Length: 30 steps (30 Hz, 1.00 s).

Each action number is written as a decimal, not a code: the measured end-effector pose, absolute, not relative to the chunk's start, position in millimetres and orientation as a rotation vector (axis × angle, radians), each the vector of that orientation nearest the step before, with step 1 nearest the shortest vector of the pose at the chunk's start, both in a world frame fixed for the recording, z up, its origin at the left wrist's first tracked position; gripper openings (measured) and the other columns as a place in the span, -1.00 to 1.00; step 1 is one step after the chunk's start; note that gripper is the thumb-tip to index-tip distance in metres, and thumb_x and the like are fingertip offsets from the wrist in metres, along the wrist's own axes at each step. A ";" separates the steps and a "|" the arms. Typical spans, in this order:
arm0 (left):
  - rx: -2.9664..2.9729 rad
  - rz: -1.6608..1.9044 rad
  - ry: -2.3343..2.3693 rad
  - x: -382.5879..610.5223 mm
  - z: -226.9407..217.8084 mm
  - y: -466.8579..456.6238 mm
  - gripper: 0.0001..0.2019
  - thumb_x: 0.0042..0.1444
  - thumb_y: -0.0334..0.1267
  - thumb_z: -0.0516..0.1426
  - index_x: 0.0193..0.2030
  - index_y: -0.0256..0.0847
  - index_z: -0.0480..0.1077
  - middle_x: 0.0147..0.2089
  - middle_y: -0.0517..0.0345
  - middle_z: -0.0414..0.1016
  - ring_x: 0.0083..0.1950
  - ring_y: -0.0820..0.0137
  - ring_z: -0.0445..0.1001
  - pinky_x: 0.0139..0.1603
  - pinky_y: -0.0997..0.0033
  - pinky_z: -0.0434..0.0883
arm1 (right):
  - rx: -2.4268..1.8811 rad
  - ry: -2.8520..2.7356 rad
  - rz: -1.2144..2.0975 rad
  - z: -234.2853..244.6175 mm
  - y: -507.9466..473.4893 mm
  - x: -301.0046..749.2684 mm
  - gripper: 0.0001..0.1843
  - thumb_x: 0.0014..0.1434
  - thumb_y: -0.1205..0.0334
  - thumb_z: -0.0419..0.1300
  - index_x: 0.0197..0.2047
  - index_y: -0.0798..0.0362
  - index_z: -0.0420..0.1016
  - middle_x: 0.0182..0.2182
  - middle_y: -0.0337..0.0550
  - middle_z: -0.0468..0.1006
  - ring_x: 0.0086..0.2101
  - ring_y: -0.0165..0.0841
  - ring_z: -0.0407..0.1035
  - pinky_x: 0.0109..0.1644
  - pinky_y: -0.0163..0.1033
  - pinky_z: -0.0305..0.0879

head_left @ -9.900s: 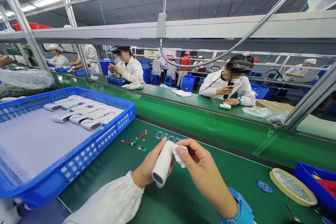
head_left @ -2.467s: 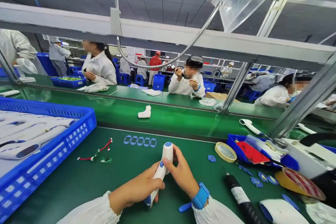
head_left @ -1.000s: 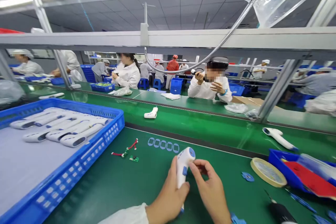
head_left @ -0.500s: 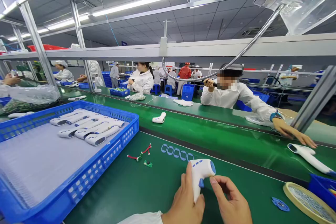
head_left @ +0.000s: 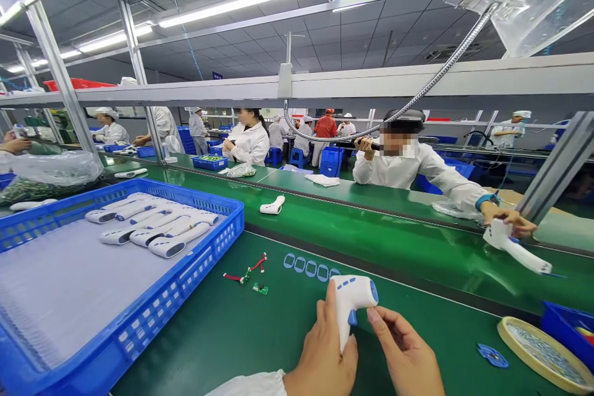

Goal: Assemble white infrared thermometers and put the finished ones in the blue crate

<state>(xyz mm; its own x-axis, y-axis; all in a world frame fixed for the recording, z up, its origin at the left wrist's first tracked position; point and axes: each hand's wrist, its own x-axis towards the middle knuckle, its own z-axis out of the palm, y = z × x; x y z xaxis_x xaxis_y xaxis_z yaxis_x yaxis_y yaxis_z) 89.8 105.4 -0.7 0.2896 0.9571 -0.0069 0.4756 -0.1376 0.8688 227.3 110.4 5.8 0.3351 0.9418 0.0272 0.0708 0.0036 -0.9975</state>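
Observation:
My left hand (head_left: 322,356) is wrapped round the handle of a white thermometer gun (head_left: 350,303) with blue buttons and a blue trigger, held upright over the green bench. Its head points right. My right hand (head_left: 406,356) sits just to the right of the gun, fingers curled, the thumb tip close to the blue trigger, with nothing held in it. A row of small blue rings (head_left: 309,267) lies on the mat beyond the gun.
A blue crate (head_left: 139,334) with several white housings (head_left: 153,226) stands at left. Red wires with small boards (head_left: 245,272) lie beside it. Another thermometer (head_left: 272,205) rides the conveyor. A person opposite lifts a thermometer (head_left: 515,247). A tape roll (head_left: 541,352) lies at right.
The view has lifted and swung left. I turned the gun upright with its head to the right. The person opposite picked the thermometer up off the conveyor.

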 end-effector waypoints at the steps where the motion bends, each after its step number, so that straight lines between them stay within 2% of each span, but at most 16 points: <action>1: 1.758 0.753 1.315 89.8 -0.2 105.2 -0.21 0.08 -0.31 -0.03 0.32 -0.36 -0.47 0.31 -0.26 -0.09 0.26 0.07 0.05 0.19 0.15 0.08 | -1.387 -1.020 0.903 5.0 110.1 228.0 -0.52 -0.28 -0.16 0.29 -0.42 0.07 0.52 -0.37 -0.08 0.59 -0.31 -0.19 0.45 -0.26 -0.29 0.42; 3: 1.776 0.753 1.328 89.8 0.9 104.6 -0.23 0.08 -0.30 -0.04 0.32 -0.36 -0.45 0.27 -0.29 -0.02 0.19 0.08 0.17 0.15 0.16 0.14 | -1.373 -1.051 0.889 2.7 110.4 229.5 -0.57 -0.24 -0.13 0.28 -0.42 0.06 0.52 -0.39 -0.11 0.58 -0.32 -0.22 0.44 -0.25 -0.31 0.40; 5: 1.798 0.742 1.333 89.8 2.0 104.0 -0.24 0.08 -0.31 -0.05 0.32 -0.38 -0.44 0.25 -0.32 0.00 0.16 0.08 0.20 0.11 0.15 0.17 | -1.366 -1.073 0.864 0.3 111.5 230.8 -0.61 -0.21 -0.11 0.27 -0.44 0.05 0.51 -0.42 -0.14 0.57 -0.35 -0.25 0.43 -0.27 -0.34 0.39; 14: 1.794 0.661 1.333 87.1 6.6 108.9 -0.22 0.06 -0.34 -0.04 0.31 -0.47 -0.45 0.33 -0.30 -0.18 0.32 0.00 -0.09 0.21 0.10 0.04 | -1.343 -1.286 0.704 -4.2 108.5 230.8 -0.68 -0.14 -0.09 0.23 -0.52 0.02 0.49 -0.47 -0.17 0.52 -0.38 -0.29 0.39 -0.23 -0.35 0.34; 18: 1.765 0.675 1.325 87.1 7.9 109.8 -0.21 0.05 -0.38 -0.03 0.31 -0.45 -0.47 0.35 -0.25 -0.23 0.34 0.04 -0.15 0.23 0.12 0.00 | -1.374 -1.243 0.749 -6.1 110.5 230.5 -0.62 -0.16 -0.14 0.22 -0.49 0.03 0.49 -0.46 -0.15 0.53 -0.38 -0.28 0.40 -0.28 -0.34 0.36; 23: 1.813 0.707 1.307 90.1 3.3 108.8 -0.21 0.04 -0.42 -0.03 0.31 -0.47 -0.48 0.35 -0.25 -0.24 0.33 0.09 -0.10 0.22 0.21 0.05 | -1.372 -1.058 0.876 -5.4 117.2 233.6 -0.50 -0.26 -0.18 0.29 -0.40 0.09 0.51 -0.40 -0.10 0.57 -0.36 -0.25 0.44 -0.30 -0.35 0.41; 30: 1.853 0.690 1.409 91.3 6.8 108.5 -0.22 0.04 -0.42 -0.04 0.31 -0.49 -0.45 0.32 -0.35 -0.17 0.30 0.02 -0.01 0.16 0.17 0.15 | -1.292 -1.059 0.851 -2.1 115.8 234.7 -0.54 -0.25 -0.14 0.32 -0.44 0.10 0.54 -0.44 -0.14 0.60 -0.36 -0.24 0.47 -0.31 -0.37 0.43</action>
